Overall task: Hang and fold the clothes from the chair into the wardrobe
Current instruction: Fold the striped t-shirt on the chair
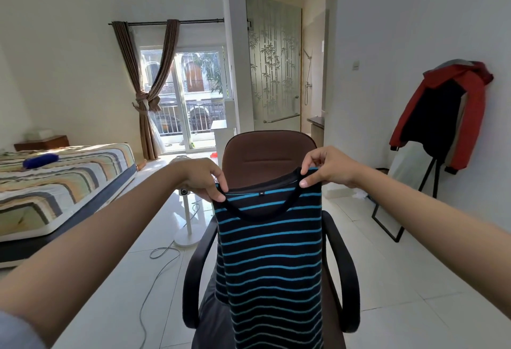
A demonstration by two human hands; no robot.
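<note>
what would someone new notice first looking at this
First the striped shirt held up at centre, the left hand and right hand each pinching its neckline. Right behind it is the brown chair, with more grey cloth on its seat. Next, the red jacket hanging at the right wall and the striped bed on the left.

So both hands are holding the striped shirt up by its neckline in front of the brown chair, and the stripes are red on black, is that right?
Not quite. The head view shows blue stripes on black, not red. The rest holds: the left hand and right hand pinch the striped shirt by its neckline, in front of the brown chair.
</note>
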